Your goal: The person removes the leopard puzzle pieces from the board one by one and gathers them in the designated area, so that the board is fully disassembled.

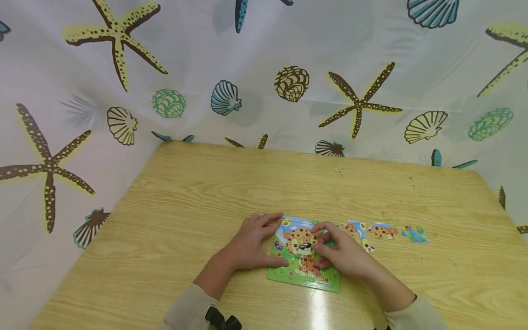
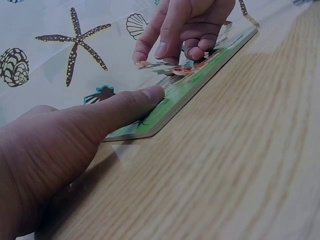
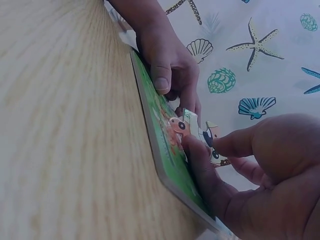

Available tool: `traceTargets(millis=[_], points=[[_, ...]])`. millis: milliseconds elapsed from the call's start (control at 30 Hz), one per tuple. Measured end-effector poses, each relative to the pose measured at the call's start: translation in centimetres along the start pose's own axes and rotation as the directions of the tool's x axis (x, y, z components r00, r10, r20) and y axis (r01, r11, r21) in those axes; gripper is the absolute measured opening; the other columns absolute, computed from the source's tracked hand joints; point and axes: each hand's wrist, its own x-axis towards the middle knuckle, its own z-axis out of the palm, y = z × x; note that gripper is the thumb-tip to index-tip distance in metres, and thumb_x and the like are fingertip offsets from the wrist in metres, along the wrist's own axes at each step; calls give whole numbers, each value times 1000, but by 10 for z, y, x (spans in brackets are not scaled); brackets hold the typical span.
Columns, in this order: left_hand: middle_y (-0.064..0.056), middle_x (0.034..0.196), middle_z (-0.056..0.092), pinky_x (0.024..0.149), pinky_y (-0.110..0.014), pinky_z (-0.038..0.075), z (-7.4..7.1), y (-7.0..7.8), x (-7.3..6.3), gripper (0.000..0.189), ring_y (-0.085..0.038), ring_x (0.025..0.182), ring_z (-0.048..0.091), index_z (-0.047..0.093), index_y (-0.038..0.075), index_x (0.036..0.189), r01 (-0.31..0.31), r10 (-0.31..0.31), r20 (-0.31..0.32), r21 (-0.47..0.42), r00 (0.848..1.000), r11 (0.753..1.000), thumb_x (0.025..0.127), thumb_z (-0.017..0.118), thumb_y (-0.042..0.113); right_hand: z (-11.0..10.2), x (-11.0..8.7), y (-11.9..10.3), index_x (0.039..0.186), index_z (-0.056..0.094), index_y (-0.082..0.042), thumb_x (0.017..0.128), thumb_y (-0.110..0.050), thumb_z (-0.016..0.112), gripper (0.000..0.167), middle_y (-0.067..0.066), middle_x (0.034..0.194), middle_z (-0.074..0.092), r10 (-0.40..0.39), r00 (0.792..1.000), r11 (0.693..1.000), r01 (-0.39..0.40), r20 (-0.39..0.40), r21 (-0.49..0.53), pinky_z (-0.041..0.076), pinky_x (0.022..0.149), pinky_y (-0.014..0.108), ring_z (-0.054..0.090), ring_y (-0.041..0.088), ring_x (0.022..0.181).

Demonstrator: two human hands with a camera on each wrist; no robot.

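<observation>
A jigsaw puzzle board (image 1: 303, 284) with a green and blue border lies on the table, showing a spotted leopard cub. My left hand (image 1: 255, 243) spans its left side, thumb lying straight on the front part and fingers reaching the far left corner. Between thumb and fingertips, my right hand (image 1: 344, 252) pinches a puzzle piece (image 3: 192, 123) printed with part of the cub's face. In the left wrist view, this piece (image 2: 159, 67) is tilted close over the board. The right hand covers the board's right part in the head view.
To the right of the board lie several loose puzzle pieces: a spotted one (image 1: 381, 231), a blue-green one (image 1: 415, 234) and a small one (image 1: 368, 246) near the right wrist. A cloth (image 1: 255, 114) with starfish and shells hangs behind the wooden table (image 1: 185, 192).
</observation>
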Motion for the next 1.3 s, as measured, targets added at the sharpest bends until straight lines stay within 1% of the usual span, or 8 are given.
traceTargets(millis=[167, 300, 400, 633, 767, 967, 1133, 1300], points=[[2, 161, 36, 108, -49, 32, -1, 1, 0, 105, -22, 131, 42, 39, 12, 154, 5, -5, 2, 9, 1000, 1000, 72, 79, 66, 0, -2, -4, 124, 48, -4, 101, -17, 61, 30, 20, 104, 58, -13, 1000, 1000, 13, -4, 14, 61, 67, 38, 70, 24, 77], [2, 160, 36, 109, -50, 31, 0, 1, 0, 105, -22, 131, 42, 39, 12, 154, -2, 2, 3, 2, 1000, 1000, 72, 79, 65, -1, -7, -8, 112, 52, -2, 98, -22, 65, 28, 17, 100, 60, -36, 999, 999, 36, -35, 3, 60, 65, 36, 71, 25, 76], [2, 161, 36, 110, -51, 31, 1, 2, 1, 105, -23, 131, 42, 38, 13, 154, -7, 7, 7, 0, 1000, 1000, 73, 79, 65, -4, -10, -9, 108, 54, -1, 97, -23, 67, 29, 14, 97, 60, -60, 997, 998, 59, -51, -25, 60, 65, 34, 71, 25, 75], [2, 160, 36, 109, -50, 31, 2, 4, 4, 105, -23, 132, 42, 38, 12, 154, -17, 17, 3, -2, 1000, 1000, 73, 79, 65, -14, -15, -8, 124, 55, 2, 98, -18, 65, 34, 16, 94, 61, -79, 997, 997, 78, -24, -30, 60, 69, 33, 72, 27, 77], [2, 160, 36, 109, -50, 32, 3, 4, 3, 104, -23, 132, 42, 38, 12, 154, -10, 10, 7, -2, 1000, 1000, 73, 79, 64, -19, -19, -6, 133, 57, -1, 99, -14, 62, 37, 19, 99, 60, -85, 996, 996, 85, 3, -30, 60, 73, 32, 72, 28, 79], [2, 161, 36, 109, -50, 31, 4, 2, 2, 105, -23, 132, 42, 38, 13, 154, -10, 10, 2, 6, 1000, 1000, 73, 79, 65, -23, -27, -5, 135, 59, -1, 100, -14, 61, 37, 23, 111, 59, -47, 999, 999, 47, -17, 12, 60, 76, 33, 73, 28, 82], [2, 161, 35, 111, -51, 30, 5, 1, 1, 105, -24, 134, 41, 37, 13, 154, -9, 9, 5, 2, 1000, 1000, 73, 78, 66, -26, -33, 0, 136, 55, 6, 99, -14, 63, 43, 21, 106, 59, -40, 999, 998, 42, -34, 52, 60, 75, 34, 74, 29, 82], [2, 161, 35, 111, -52, 29, 2, 1, 1, 105, -24, 135, 40, 38, 13, 154, 0, 0, 1, 1, 1000, 1000, 72, 80, 64, -26, -38, 5, 136, 55, 5, 97, -13, 66, 45, 18, 101, 56, -31, 999, 996, 33, -35, 80, 60, 78, 34, 74, 28, 84]])
